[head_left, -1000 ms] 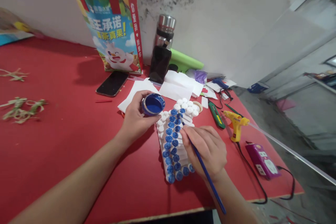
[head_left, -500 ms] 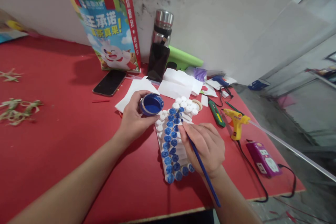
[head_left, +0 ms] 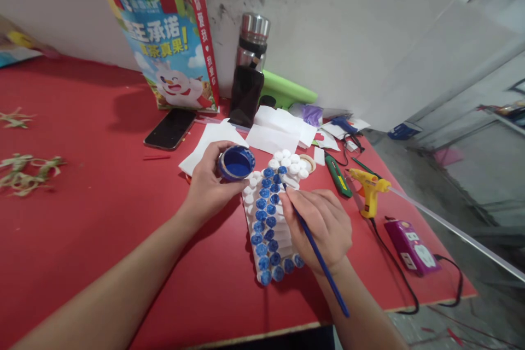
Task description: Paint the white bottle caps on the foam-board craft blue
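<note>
In my left hand [head_left: 211,180] is a small open jar of blue paint [head_left: 237,164], tipped a little towards me, with smears on its rim. My right hand [head_left: 318,224] grips a blue-handled paintbrush [head_left: 315,251]. Its tip is at the upper end of a white piece [head_left: 283,229] covered with small round discs, by a blue disc near the top. Two columns of discs and part of the bottom row are blue, while discs at the top [head_left: 286,158] and upper left are white. My right hand hides part of the piece's right side.
Behind lie white papers [head_left: 273,139], a phone [head_left: 170,129], a bottle [head_left: 248,76] and a printed bag [head_left: 176,54]. To the right are a green cutter [head_left: 338,176], a yellow glue gun [head_left: 369,191] and a purple power box [head_left: 411,248] with cords. Straw pieces [head_left: 30,172] lie left.
The brush handle's rear end has swung slightly right and up, with the tip staying near the same upper disc. The jar is held as before.
</note>
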Action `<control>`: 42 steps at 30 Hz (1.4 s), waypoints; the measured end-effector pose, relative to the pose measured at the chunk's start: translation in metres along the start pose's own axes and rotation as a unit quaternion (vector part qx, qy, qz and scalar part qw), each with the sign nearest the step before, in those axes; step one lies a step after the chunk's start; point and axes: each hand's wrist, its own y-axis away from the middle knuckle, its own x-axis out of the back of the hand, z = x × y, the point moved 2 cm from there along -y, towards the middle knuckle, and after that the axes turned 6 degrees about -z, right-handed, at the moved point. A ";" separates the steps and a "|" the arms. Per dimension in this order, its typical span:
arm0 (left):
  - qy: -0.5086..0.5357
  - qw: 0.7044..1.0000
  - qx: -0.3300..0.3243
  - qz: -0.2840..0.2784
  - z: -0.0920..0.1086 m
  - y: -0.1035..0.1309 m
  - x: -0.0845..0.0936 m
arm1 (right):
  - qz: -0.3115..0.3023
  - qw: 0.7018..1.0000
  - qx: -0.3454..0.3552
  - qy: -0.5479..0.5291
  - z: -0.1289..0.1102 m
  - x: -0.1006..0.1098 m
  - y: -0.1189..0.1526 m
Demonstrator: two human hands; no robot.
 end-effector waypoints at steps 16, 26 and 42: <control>-0.001 1.000 0.004 0.000 0.000 0.000 0.000 | -0.008 1.000 -0.015 0.012 0.000 0.005 0.000; 0.002 1.000 0.001 0.003 0.001 0.000 0.000 | 0.006 1.000 -0.017 0.006 -0.001 -0.001 -0.001; -0.001 1.000 0.000 0.000 0.000 0.001 0.001 | -0.029 0.997 -0.059 -0.035 0.002 0.013 -0.007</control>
